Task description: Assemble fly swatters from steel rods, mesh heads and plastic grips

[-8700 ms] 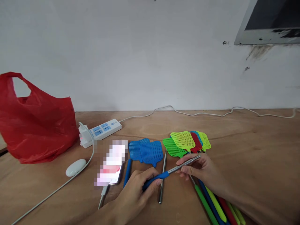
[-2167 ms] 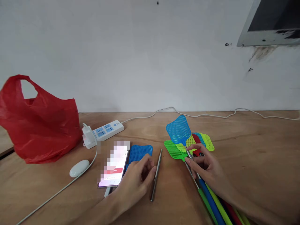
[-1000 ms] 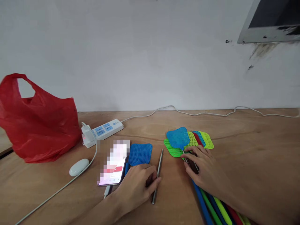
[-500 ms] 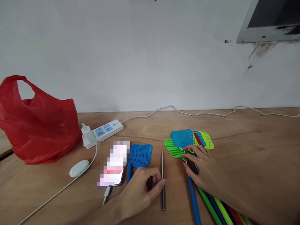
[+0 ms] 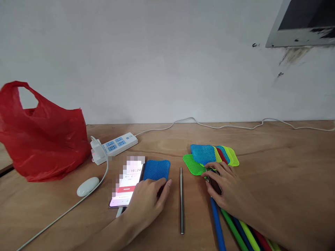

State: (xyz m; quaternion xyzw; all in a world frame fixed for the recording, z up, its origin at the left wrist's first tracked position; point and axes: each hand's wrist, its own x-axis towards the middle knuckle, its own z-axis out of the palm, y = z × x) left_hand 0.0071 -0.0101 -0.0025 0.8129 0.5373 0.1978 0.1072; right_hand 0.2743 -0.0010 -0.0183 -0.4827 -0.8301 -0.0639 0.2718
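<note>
My left hand (image 5: 148,198) rests over the neck of a blue fly swatter (image 5: 157,169), its thumb and forefinger apart; the other fingers are partly hidden, as is the swatter's handle. Between my hands a bare metal rod (image 5: 181,202) lies on its own. On the right, my right hand (image 5: 222,181) curls its fingertips around the metal shafts of a fanned pile of fly swatters. The pile has a green head (image 5: 193,164), a light blue head (image 5: 202,153) and yellow and red ones behind. Their coloured handles (image 5: 217,223) run toward me under my right wrist.
A lit phone (image 5: 127,188) with a charging cable lies left of the blue swatter. Farther left are a white mouse-shaped object (image 5: 88,186), a white power strip (image 5: 120,144) and a red plastic bag (image 5: 44,139). A thin cable (image 5: 222,127) runs along the wall.
My left hand has moved left and away from the metal rod, onto the blue fly swatter beside the phone. My right hand stays on the pile.
</note>
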